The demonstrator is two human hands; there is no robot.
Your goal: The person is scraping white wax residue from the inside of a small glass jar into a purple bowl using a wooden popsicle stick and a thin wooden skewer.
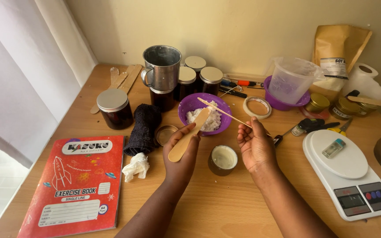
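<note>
A wooden table (225,211) carries everything here. At its left front lies a red exercise book (73,185), and at the right front a white kitchen scale (353,185) with a small vial (334,148) lying on its pan. Towards the wall stand a metal mug (162,68) set on top of a dark jar, three more dark jars with silver lids (197,72) beside it, and a separate lidded dark jar (114,108) to the left. A clear plastic jug (292,79) sits inside a purple bowl at the back right.

The nearer purple bowl (186,110) holds white flakes. Just in front of it, between the two hands, stands a small tin (222,160) filled with pale, set wax.

The left hand (179,152) is closed around a flat wooden stick (189,134), thumb and fingers pinching its lower half. The stick's long axis runs diagonally, its broad lower end pointing towards the person and its upper end reaching up and right over the rim of the flake bowl.

The right hand (254,145) pinches a thin wooden skewer (223,113) between thumb and fingertips. The skewer slants up and left from that hand, its far tip above the bowl of flakes, crossing just over the flat stick's top.
</note>
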